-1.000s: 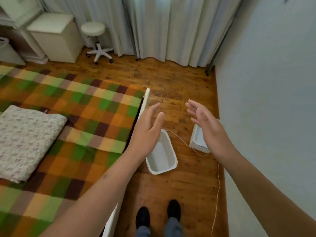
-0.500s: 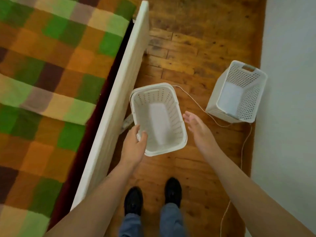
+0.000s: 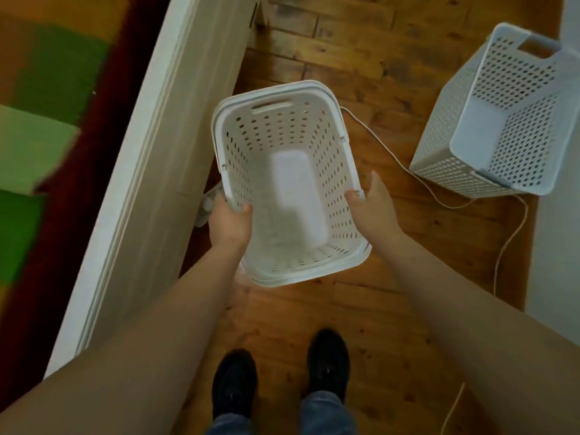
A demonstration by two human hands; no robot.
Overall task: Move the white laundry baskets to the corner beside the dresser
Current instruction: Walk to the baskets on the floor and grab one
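Note:
A white perforated laundry basket [image 3: 276, 130] stands on the wooden floor right below me, empty, with its opening facing up. My left hand [image 3: 230, 222] grips its left rim, thumb inside the wall. My right hand [image 3: 372, 208] grips the right rim, thumb over the edge. A second white basket [image 3: 464, 120], taller and finely perforated, stands apart to the right against the wall, tilted in this view. No dresser is in view.
A white bed frame [image 3: 163, 158] runs along the left, with a green and orange checked cover [image 3: 37, 127]. A thin white cord [image 3: 417, 183] trails across the floor between the baskets. A white wall [image 3: 561, 246] bounds the right. My black shoes [image 3: 233, 384] stand below.
The view tipped down from the room to the floor. Both hands dropped from mid-air to the near basket and closed on its two side rims.

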